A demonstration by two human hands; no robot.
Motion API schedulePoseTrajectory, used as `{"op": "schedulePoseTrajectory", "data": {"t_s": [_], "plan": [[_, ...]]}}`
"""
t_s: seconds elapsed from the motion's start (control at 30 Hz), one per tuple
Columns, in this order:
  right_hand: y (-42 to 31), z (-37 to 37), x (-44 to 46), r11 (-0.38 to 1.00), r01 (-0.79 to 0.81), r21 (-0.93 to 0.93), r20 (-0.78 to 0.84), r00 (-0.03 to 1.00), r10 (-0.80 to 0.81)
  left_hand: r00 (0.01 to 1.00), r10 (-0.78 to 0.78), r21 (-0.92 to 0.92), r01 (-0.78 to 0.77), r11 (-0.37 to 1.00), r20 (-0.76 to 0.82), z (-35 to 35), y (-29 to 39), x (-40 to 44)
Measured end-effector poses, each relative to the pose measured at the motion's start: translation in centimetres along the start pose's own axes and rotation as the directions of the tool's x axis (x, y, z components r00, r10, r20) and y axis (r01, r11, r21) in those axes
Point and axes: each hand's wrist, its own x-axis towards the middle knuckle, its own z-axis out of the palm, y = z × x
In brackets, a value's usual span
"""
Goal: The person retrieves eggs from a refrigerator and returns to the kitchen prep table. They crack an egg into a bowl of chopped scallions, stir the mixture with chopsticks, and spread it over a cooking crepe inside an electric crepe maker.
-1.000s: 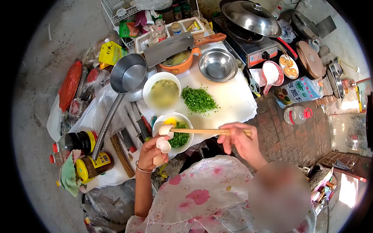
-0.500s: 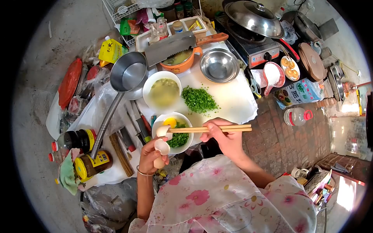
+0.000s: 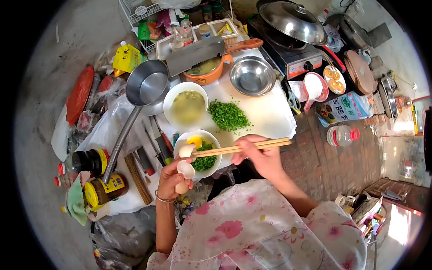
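My left hand point(image 3: 172, 180) is closed around broken eggshells point(image 3: 186, 169), just in front of a white bowl point(image 3: 218, 165). In that bowl lie chopped green onions point(image 3: 204, 158) and a yellow egg yolk point(image 3: 195, 141). My right hand point(image 3: 256, 154) grips a pair of wooden chopsticks point(image 3: 265, 144). They reach left across the bowl, their tips at the upper eggshell; whether they go inside it I cannot tell. A heap of chopped green onions point(image 3: 228, 115) sits on the white board behind the bowl. Beside it stands a second white bowl point(image 3: 167, 100) of cloudy, pale yellow-green liquid.
A cleaver point(image 3: 198, 53) rests across an orange pot point(image 3: 211, 76), next to a steel bowl point(image 3: 253, 76). To the left are a long-handled saucepan point(image 3: 148, 83), knives and a brown jar point(image 3: 108, 189). At the back right stands a stove point(image 3: 299, 63) with a lidded wok point(image 3: 292, 20).
The right end of the chopsticks has risen, so they tilt more. My left hand still holds the shells near the bowl. The whole view has shifted slightly.
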Motion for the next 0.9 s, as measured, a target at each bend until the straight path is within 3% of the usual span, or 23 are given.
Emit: {"op": "schedulePoseTrajectory", "data": {"t_s": [0.03,0.1,0.17,0.23,0.3,0.37,0.43,0.5,0.57,0.63,0.7,0.77,0.9], "plan": [[0.4,0.2,0.2,1.000,0.010,0.022,0.046,0.999,-0.011,1.000,-0.004,0.004,0.004,1.000,0.003,0.0,0.1,0.0],[-0.2,-1.6,0.0,0.997,-0.081,0.002,-0.062,0.995,0.081,1.000,0.030,0.042,-0.031,0.999,0.008,-0.1,0.2,0.0],[-0.3,-2.2,0.1,0.998,-0.049,-0.030,-0.059,0.997,0.047,1.000,0.029,0.066,-0.029,0.997,-0.007,0.0,0.1,0.2],[0.1,-0.6,0.2,0.997,-0.030,0.075,0.004,1.000,0.030,1.000,0.007,0.096,-0.006,0.995,-0.015,0.2,0.2,0.2],[0.6,-0.4,0.3,0.998,0.033,0.050,0.066,0.997,-0.036,1.000,0.027,0.114,-0.026,0.993,-0.004,0.5,0.4,0.4],[0.2,-2.1,0.3,0.999,-0.040,-0.011,-0.070,0.997,0.039,0.999,0.032,0.089,-0.030,0.996,-0.013,0.3,0.5,0.4],[0.2,-2.2,0.2,1.000,-0.013,0.025,-0.042,0.999,0.014,0.999,0.015,0.061,-0.013,0.998,-0.031,0.4,0.3,0.1],[0.3,-0.2,0.3,0.999,0.012,0.047,0.078,0.997,-0.016,0.999,0.021,0.186,-0.011,0.982,-0.049,0.8,0.5,0.5],[0.4,-0.7,0.4,0.999,0.022,0.035,0.059,0.998,-0.024,0.998,0.021,0.182,-0.011,0.983,-0.056,0.8,0.8,0.6],[0.1,-3.1,0.1,0.998,-0.045,-0.034,-0.116,0.992,0.041,1.000,0.008,0.186,-0.004,0.982,-0.024,0.7,0.9,0.4],[-0.6,-3.3,-0.5,0.999,-0.038,-0.014,-0.137,0.990,0.036,0.998,-0.028,0.162,0.036,0.986,-0.052,0.6,0.8,0.3],[-1.4,-2.9,-1.0,0.995,-0.022,0.096,-0.023,0.999,0.024,0.996,-0.056,0.142,0.066,0.988,-0.069,0.6,0.9,0.5],[-1.3,-0.9,-1.1,0.998,-0.052,0.032,0.081,0.995,0.050,0.996,-0.055,0.244,0.070,0.967,-0.067,1.1,1.5,0.8]]}}
